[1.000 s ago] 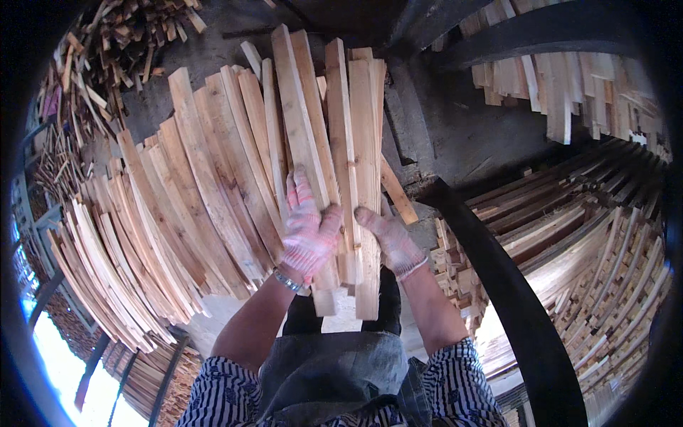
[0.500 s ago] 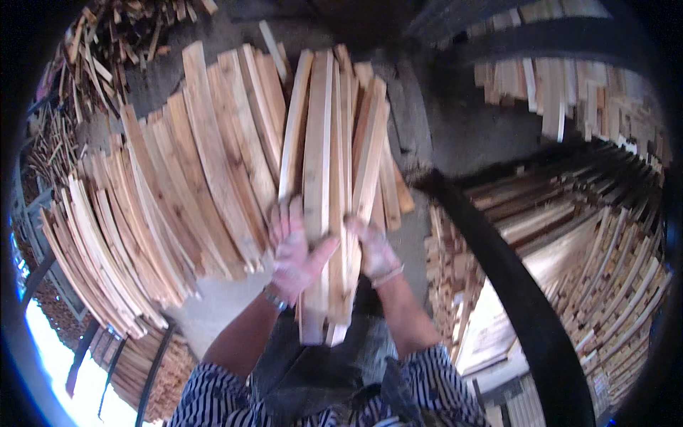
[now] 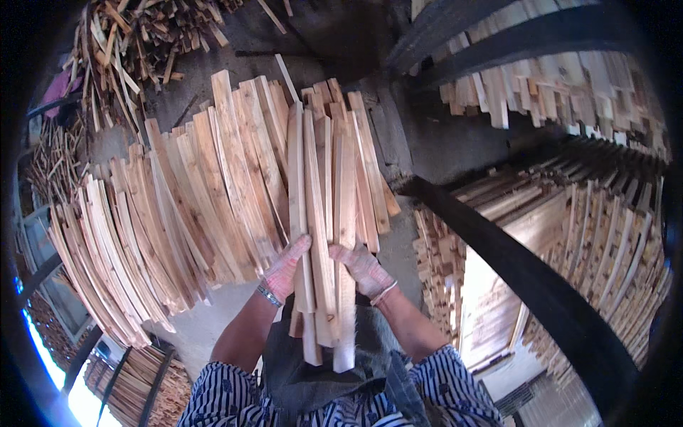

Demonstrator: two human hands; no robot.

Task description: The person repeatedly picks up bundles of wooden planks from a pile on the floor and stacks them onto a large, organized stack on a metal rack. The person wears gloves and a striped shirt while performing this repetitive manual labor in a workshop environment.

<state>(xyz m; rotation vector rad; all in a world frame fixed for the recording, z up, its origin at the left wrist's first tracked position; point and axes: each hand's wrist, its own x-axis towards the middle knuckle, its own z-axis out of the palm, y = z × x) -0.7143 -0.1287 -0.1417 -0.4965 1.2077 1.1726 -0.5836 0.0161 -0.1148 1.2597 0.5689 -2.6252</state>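
A bundle of long, narrow wooden boards (image 3: 324, 206) points away from me, its near ends over my dark apron (image 3: 284, 349). My left hand (image 3: 286, 269), in a pale pinkish work glove, closes on the bundle's left side with the thumb on top. From the right, my right hand (image 3: 364, 270), gloved alike, grips the boards, its thumb side over the upper faces. Fingers beneath the wood are hidden. The boards lie unevenly, some ends jutting nearer to me than others. Beyond my hands the bundle's far part overlaps other boards.
A wide row of loose boards (image 3: 206, 192) spreads to the left. Scrap sticks (image 3: 135, 50) heap up at the far left. A dark beam (image 3: 519, 277) slants down the right side, before stacked timber (image 3: 597, 263). More boards (image 3: 541, 85) are piled at the far right.
The boards in my hands have drawn together and shifted nearer to me. My left hand has gone from spread fingers on top to a grip at the side. The view has also shifted.
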